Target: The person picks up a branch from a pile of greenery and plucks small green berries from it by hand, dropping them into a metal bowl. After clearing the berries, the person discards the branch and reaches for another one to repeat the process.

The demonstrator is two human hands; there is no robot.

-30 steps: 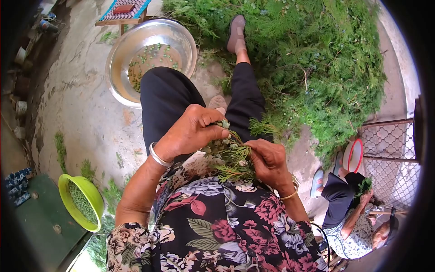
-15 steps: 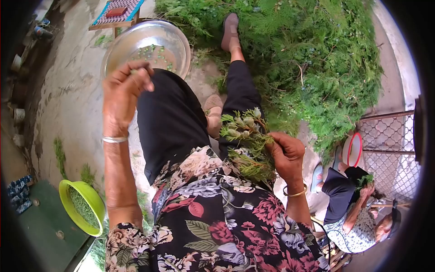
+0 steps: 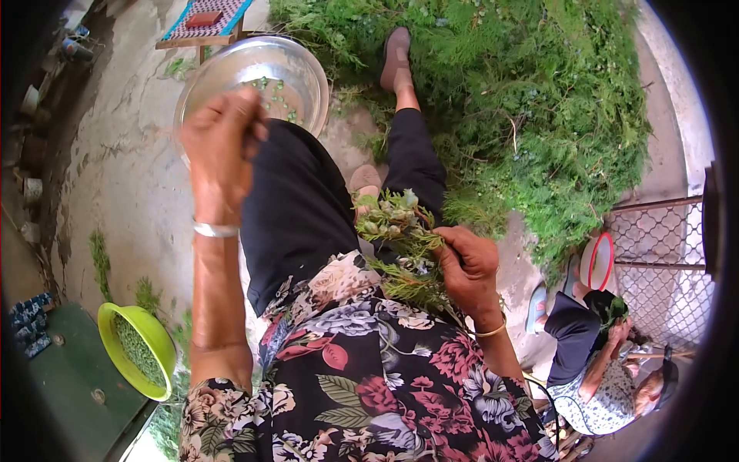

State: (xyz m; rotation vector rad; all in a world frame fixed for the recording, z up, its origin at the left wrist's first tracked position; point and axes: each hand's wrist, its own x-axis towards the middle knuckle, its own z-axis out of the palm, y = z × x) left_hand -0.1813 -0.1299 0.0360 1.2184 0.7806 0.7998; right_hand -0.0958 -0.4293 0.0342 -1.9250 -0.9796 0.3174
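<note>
Over the near side of a shiny metal basin [image 3: 312,85] is my left hand [image 3: 221,142], slightly blurred, with its fingers curled in. Whatever those fingers may hold is hidden. Several small green berries [image 3: 277,98] lie in the basin. My right hand [image 3: 471,268] pinches a leafy evergreen sprig [image 3: 400,231] by its stem in front of my lap. Pale green berries cluster toward the sprig's far end.
A large heap of evergreen branches [image 3: 539,115] spreads ahead and right. A lime-green bowl [image 3: 165,346] of green berries stands at left, beside a dark green panel [image 3: 77,377]. A seated person [image 3: 593,385] handles greenery near a red-rimmed bucket [image 3: 602,262]. A stool [image 3: 204,23] stands behind the basin.
My left hand has turned and its fingers have curled inward over the basin; the pale green bit glimpsed in them no longer shows. My right hand and the sprig have shifted slightly left.
</note>
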